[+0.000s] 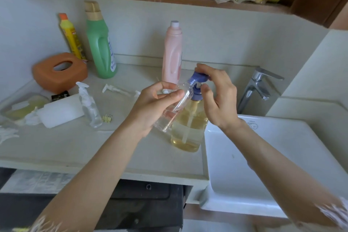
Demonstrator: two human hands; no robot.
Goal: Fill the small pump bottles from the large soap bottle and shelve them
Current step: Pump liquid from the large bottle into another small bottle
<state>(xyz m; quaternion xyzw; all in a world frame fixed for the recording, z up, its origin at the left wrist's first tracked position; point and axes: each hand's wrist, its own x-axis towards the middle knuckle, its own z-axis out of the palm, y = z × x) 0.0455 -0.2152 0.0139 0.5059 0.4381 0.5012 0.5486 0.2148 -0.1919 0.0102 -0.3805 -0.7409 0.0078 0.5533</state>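
Soap bottle: large clear plastic bottle of yellow liquid soap (189, 128) stands upright on the pale stone counter (120, 152), just beside the left edge of the white ceramic sink (263, 165); its blue pump head (198, 83) is on top.
Right hand: right hand (218, 98) is over the blue pump head, fingers curved on top of it and thumb at its neck, so it holds the pump.
Left hand: left hand (156, 105) grips a small clear empty bottle (175, 107), tilted, its open mouth up against the pump spout.
Second small bottle: small clear spray bottle with white trigger top (89, 105) stands on the counter, well to the left of the soap bottle.
Loose pump: white pump with tube (115, 89) lies flat, behind and left of the soap bottle.
Behind the soap bottle: tall pink bottle with white cap (172, 52) stands near the wall; a green bottle with gold cap (100, 43) and an orange tissue box (60, 71) are further left.
Tap: chrome tap (258, 88) is to the right of the soap bottle.
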